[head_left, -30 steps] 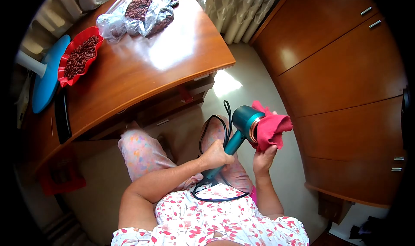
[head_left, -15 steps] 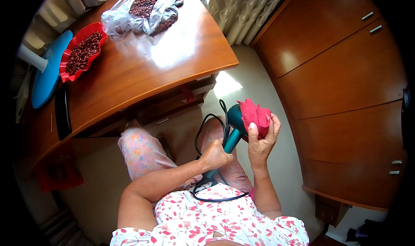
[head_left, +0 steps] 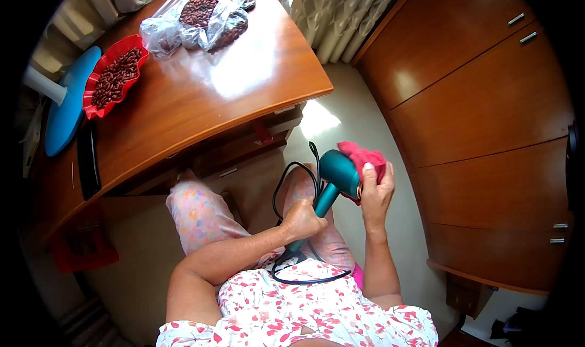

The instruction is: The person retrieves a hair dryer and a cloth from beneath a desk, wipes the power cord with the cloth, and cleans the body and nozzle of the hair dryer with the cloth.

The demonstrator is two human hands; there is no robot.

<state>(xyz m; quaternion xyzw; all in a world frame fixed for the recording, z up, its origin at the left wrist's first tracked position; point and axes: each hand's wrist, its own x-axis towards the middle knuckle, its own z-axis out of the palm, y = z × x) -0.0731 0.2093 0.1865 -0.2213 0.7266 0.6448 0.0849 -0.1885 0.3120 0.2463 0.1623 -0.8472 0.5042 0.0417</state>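
Note:
A teal hair dryer (head_left: pixel 339 169) is tilted above my lap, its head up and to the right. My left hand (head_left: pixel 303 219) is wrapped round its handle. In my right hand (head_left: pixel 377 194) a crumpled red cloth (head_left: pixel 365 159) is gripped and pressed against the right end of the dryer's head, covering part of it. The black power cord (head_left: pixel 281 191) loops beside the handle and lies across my floral shirt.
On the wooden desk (head_left: pixel 201 124) stand a red wavy-edged dish (head_left: pixel 142 57) of dark red beans and plastic bags (head_left: pixel 161 37) of beans. A blue round base (head_left: pixel 58 124) and a black strip-like object (head_left: pixel 88 161) lie left. Wooden cabinets (head_left: pixel 481 109) line the right side.
My right hand has moved slightly right with the red cloth, from the face of the dryer's head toward its right end. More of the teal head shows now. My left hand stays put.

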